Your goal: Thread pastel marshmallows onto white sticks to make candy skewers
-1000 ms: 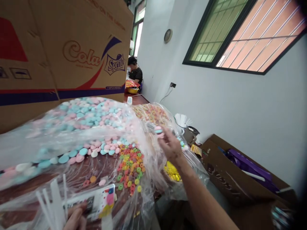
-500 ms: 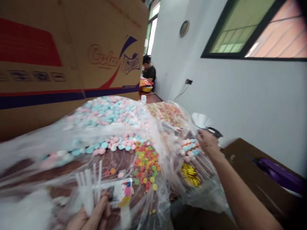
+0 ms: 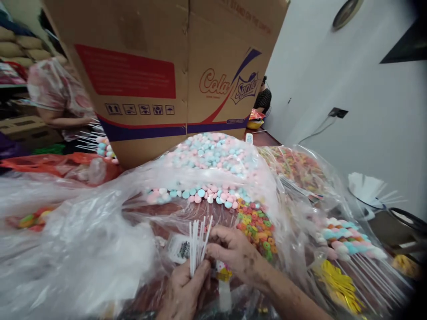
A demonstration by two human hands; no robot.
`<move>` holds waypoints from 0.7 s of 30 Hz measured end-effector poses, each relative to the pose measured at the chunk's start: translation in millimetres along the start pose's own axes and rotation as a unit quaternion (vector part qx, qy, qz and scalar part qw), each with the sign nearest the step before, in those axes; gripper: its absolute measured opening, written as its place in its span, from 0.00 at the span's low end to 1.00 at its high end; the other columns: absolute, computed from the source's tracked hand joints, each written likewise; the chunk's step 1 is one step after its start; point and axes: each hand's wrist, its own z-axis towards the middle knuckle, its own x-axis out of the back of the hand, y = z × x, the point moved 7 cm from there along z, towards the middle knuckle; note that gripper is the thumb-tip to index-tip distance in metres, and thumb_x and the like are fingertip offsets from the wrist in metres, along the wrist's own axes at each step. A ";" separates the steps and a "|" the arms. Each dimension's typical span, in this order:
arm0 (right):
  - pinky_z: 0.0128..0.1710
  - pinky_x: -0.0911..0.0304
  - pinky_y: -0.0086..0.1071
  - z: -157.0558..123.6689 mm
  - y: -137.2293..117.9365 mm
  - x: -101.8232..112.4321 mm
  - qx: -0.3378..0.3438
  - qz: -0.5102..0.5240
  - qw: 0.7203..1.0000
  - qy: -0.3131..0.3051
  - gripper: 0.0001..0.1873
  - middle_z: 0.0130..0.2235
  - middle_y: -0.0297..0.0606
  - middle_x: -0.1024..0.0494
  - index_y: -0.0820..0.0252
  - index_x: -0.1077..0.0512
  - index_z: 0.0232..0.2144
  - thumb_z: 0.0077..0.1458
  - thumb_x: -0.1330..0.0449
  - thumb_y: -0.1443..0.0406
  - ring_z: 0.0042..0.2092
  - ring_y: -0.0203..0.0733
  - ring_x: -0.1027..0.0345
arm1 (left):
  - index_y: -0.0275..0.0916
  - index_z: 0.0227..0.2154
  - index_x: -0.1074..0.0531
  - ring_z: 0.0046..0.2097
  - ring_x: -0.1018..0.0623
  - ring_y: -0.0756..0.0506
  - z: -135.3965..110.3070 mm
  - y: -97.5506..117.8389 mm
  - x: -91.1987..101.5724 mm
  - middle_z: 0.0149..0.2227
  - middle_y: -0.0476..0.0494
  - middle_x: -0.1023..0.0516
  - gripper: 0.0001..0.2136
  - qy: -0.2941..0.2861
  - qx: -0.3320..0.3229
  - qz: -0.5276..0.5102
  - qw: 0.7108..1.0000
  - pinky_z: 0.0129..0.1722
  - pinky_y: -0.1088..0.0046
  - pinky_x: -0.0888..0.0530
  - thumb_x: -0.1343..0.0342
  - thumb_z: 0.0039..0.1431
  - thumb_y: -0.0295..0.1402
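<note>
A bundle of several thin white sticks [image 3: 194,240] stands up out of my left hand [image 3: 185,284], which is closed around their lower ends. My right hand [image 3: 235,253] is beside the bundle, its thumb and forefinger pinched at one stick that leans to the right. Under my hands lies a clear packet with a printed label [image 3: 180,248], partly covered. Just beyond are colourful ring-shaped candies [image 3: 256,224] and a heap of pink, blue and white marshmallows [image 3: 213,153], in and around clear plastic.
A large cardboard box [image 3: 143,35] stands behind the marshmallows. At right lie finished marshmallow skewers [image 3: 350,240], yellow twist ties [image 3: 340,284] and a holder of white sticks [image 3: 367,189]. Crumpled clear plastic [image 3: 83,249] covers the left. A person [image 3: 60,98] is behind at left, another [image 3: 263,100] farther back.
My right hand has come from the skewers and stick holder at right to the bundle in my left hand. The view has turned left, showing more of the box and a person.
</note>
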 end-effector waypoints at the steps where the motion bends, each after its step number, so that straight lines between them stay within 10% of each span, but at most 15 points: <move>1: 0.29 0.42 0.26 3.0 2.0 -4.5 -0.001 0.002 1.000 -0.005 0.07 0.26 0.30 0.30 0.61 0.28 0.29 0.52 0.42 0.63 0.28 0.33 0.38 | 0.39 0.15 0.33 0.13 0.46 0.55 0.2 0.1 -1.3 0.08 0.58 0.43 0.28 -0.009 -0.001 -0.001 1.000 0.15 0.78 0.50 0.42 0.45 0.63; 11: 0.25 0.49 0.25 9.3 4.9 -1.9 -0.031 -0.041 0.999 0.009 0.14 0.21 0.27 0.37 0.59 0.36 0.21 0.54 0.43 0.58 0.25 0.31 0.45 | 0.39 0.15 0.33 0.12 0.44 0.56 4.3 3.5 4.0 0.09 0.56 0.41 0.28 0.017 -0.035 -0.040 0.998 0.13 0.79 0.50 0.44 0.50 0.61; 17: 0.34 0.38 0.30 50.2 -4.5 12.3 0.030 -0.074 0.996 0.041 0.15 0.30 0.34 0.25 0.58 0.28 0.32 0.63 0.51 0.59 0.33 0.38 0.32 | 0.37 0.24 0.27 0.11 0.43 0.57 6.1 -1.1 10.7 0.14 0.54 0.31 0.27 0.083 -0.023 -0.103 0.991 0.11 0.81 0.48 0.38 0.42 0.61; 21: 0.50 0.39 0.37 98.7 -16.2 -16.8 0.181 -0.381 0.907 0.002 0.12 0.41 0.42 0.23 0.60 0.26 0.38 0.63 0.50 0.67 0.45 0.44 0.32 | 0.37 0.28 0.24 0.12 0.40 0.55 10.4 -9.3 10.0 0.12 0.53 0.31 0.28 0.090 -0.022 -0.101 0.991 0.12 0.79 0.42 0.38 0.40 0.62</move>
